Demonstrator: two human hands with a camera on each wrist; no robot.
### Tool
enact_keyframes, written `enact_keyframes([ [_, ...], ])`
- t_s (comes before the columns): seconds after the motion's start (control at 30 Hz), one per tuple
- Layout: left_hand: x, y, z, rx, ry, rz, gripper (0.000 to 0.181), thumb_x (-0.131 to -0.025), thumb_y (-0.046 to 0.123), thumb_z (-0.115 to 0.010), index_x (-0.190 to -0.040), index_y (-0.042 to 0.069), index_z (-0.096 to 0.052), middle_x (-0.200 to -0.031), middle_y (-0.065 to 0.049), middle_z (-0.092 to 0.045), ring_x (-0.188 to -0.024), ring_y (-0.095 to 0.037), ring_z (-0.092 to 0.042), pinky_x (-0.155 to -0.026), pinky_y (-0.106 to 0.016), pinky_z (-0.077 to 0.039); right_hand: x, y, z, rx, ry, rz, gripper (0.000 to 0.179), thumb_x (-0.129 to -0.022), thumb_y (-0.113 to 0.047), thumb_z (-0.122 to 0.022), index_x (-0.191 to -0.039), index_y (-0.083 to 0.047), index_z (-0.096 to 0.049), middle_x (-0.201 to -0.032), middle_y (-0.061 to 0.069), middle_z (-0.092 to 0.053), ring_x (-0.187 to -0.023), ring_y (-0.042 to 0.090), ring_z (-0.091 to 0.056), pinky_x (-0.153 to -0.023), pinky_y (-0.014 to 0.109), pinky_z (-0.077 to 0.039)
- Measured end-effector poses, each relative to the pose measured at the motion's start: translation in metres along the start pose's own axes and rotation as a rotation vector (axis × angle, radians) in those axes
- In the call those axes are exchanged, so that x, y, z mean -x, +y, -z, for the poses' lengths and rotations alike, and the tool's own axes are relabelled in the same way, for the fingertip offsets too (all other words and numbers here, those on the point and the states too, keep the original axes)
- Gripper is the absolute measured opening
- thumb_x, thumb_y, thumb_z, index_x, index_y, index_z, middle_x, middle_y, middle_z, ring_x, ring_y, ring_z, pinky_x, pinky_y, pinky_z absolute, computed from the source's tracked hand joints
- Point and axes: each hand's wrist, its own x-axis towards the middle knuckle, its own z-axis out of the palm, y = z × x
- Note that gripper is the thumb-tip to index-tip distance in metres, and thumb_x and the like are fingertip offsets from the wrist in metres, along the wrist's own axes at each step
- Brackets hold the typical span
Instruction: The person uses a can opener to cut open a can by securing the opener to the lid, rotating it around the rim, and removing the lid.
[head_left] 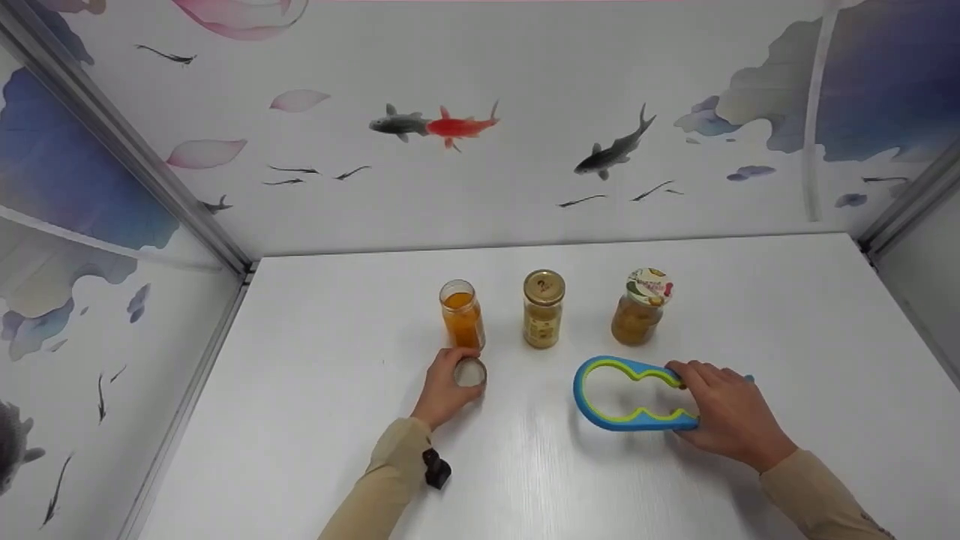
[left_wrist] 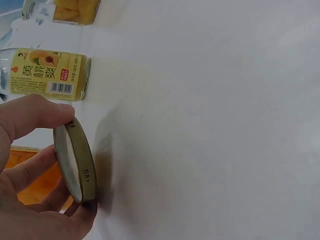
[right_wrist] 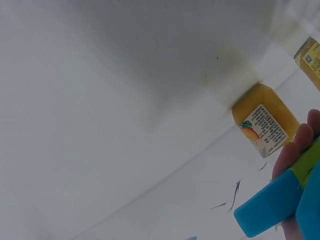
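My left hand (head_left: 444,388) pinches a round metal jar lid (head_left: 470,372) by its edge, thumb on one side and fingers on the other. In the left wrist view the lid (left_wrist: 80,162) is tilted on edge, its pale inside facing the palm. Just beyond that hand stands a lidless glass jar (head_left: 463,321) of orange contents. My right hand (head_left: 731,409) grips the handles of a blue and lime-green jar opener (head_left: 611,428), its looped end pointing left. The right wrist view shows part of the opener's blue handle (right_wrist: 270,202).
A gold-lidded jar (head_left: 543,311) with a yellow label stands in the middle of the row. Right of it is a jar with a patterned lid (head_left: 641,307), beyond the opener. The white table (head_left: 315,360) meets printed wall panels at the back and left.
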Motion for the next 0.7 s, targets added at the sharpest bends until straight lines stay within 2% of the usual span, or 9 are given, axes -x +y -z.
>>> enact_keyframes([
  [0.37,0.0026,-0.0001,0.0029,-0.055,0.003,0.042,0.047,-0.077,-0.003,-0.076,-0.119,0.004,-0.058,-0.122,-0.014,-0.05,-0.121,-0.033,-0.046,-0.105,-0.05,-0.036,0.0017,0.0025,-0.0014,0.016,0.008,-0.009,0.08,-0.052,-0.027,-0.093,-0.12,-0.006,-0.055,-0.102,0.007,-0.064,-0.093,0.026,-0.058,-0.084,0.051,-0.045],
  [0.57,0.0029,-0.0031,0.0045,-0.12,-0.013,0.019,0.047,-0.074,-0.007,-0.075,-0.117,0.001,-0.058,-0.12,-0.015,-0.048,-0.117,-0.035,-0.044,-0.103,-0.052,-0.036,0.0037,0.003,-0.0019,0.017,0.008,-0.013,0.079,-0.051,-0.025,-0.094,-0.117,-0.005,-0.055,-0.102,0.007,-0.064,-0.094,0.026,-0.059,-0.082,0.051,-0.047],
  [0.7,0.0022,-0.0055,0.0039,-0.169,-0.026,0.026,0.047,-0.074,-0.01,-0.073,-0.117,0.001,-0.059,-0.122,-0.015,-0.045,-0.117,-0.034,-0.041,-0.104,-0.05,-0.036,0.0049,0.003,-0.0021,0.006,0.003,-0.018,0.078,-0.051,-0.024,-0.093,-0.115,-0.004,-0.055,-0.102,0.007,-0.064,-0.094,0.026,-0.059,-0.082,0.051,-0.047],
])
